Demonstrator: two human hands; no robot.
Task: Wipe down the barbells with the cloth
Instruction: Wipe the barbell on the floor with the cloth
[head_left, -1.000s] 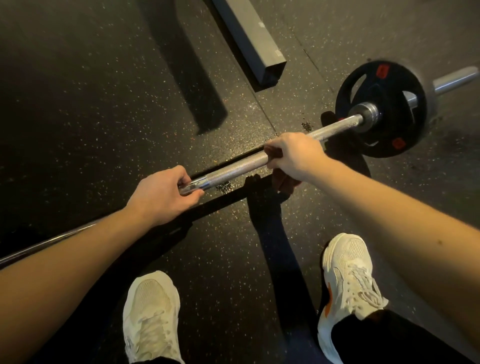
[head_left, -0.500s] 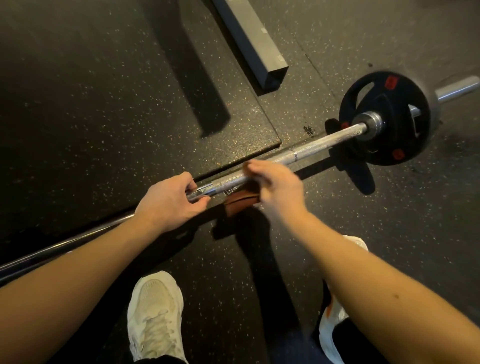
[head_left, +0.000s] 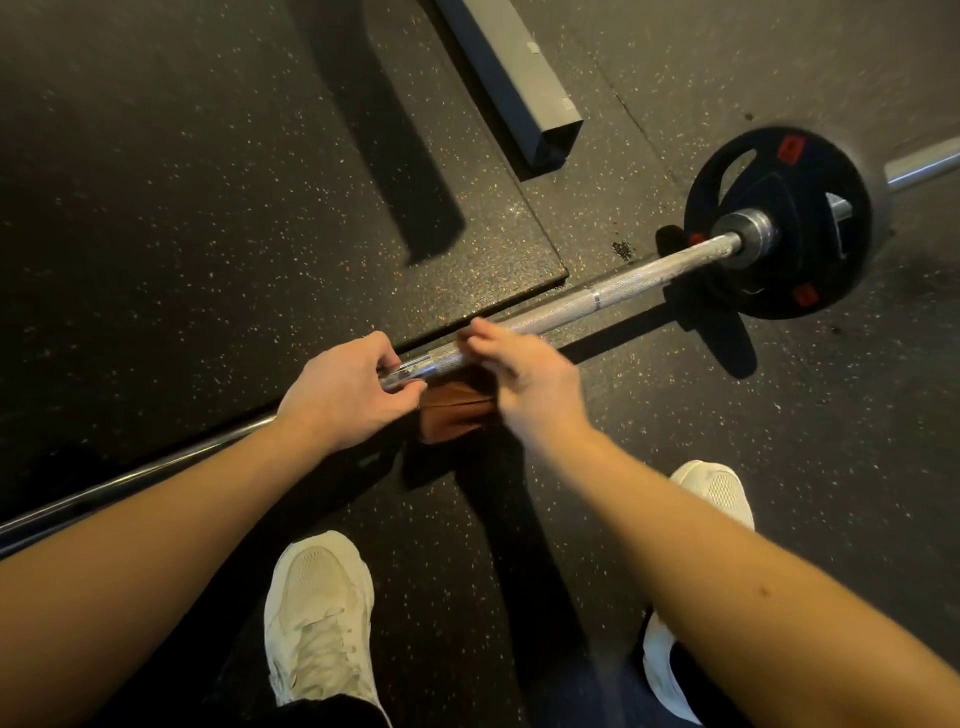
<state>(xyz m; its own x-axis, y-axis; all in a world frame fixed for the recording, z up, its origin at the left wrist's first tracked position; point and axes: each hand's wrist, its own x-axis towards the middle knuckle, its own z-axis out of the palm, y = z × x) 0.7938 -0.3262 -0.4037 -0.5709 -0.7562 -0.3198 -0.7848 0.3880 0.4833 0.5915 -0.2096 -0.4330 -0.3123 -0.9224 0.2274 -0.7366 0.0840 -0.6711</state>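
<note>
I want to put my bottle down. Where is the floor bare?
Bare floor between barbell, weight plate and right shoe. More on the mat beyond the barbell, left of the grey beam. Crowded around left hand, right hand and cloth.

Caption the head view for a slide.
Left hand grips the barbell; right hand holds a brown cloth at its shaft.
</note>
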